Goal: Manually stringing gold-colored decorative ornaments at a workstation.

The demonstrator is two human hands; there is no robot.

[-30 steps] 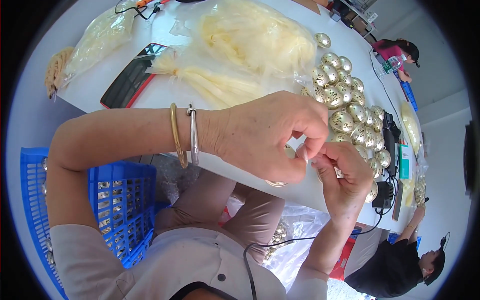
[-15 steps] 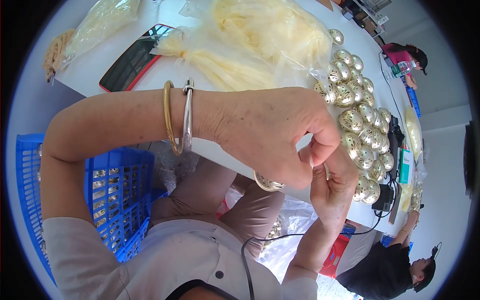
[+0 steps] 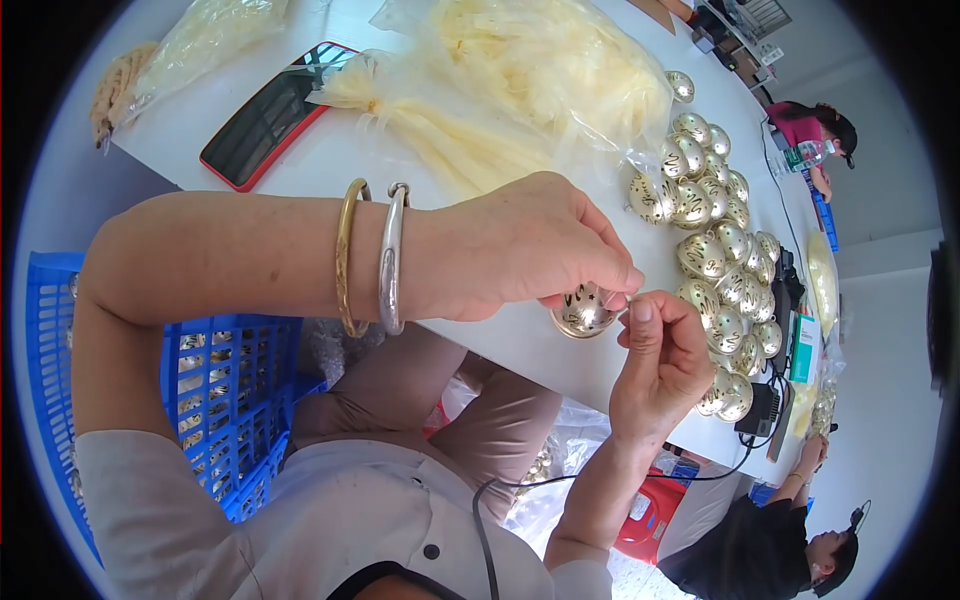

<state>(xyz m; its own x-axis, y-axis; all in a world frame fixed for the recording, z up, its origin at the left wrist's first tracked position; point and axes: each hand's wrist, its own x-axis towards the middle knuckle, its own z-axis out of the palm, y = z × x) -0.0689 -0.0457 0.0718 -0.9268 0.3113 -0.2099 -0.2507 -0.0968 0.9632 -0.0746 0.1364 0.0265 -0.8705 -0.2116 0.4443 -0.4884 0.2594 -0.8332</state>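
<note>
My left hand (image 3: pixel 530 240), with two bangles on its wrist, is closed over a shiny pale-gold bauble (image 3: pixel 583 316) with dark printed markings. Its lower side shows beneath my fingers, above the table's near edge. Thumb and index finger of that hand pinch close to the bauble's top. My right hand (image 3: pixel 660 350) is closed too, its thumb and index tips pressed together right beside the left fingertips. A thin pale strand (image 3: pixel 614 299) shows between the two hands; where its ends lie is hidden by the fingers.
Several more gold baubles (image 3: pixel 730 285) lie clustered on the white table (image 3: pixel 455 345) at the right. Clear bags of pale yellow strands (image 3: pixel 540 80) and a red-edged phone (image 3: pixel 265 120) lie farther off. A blue basket (image 3: pixel 235 400) stands at left. A black cable (image 3: pixel 590 472) crosses my body; two people are at right.
The bauble has moved up and right and shows more. My right hand has come away from behind the left, so the pinched fingertips of both are now visible.
</note>
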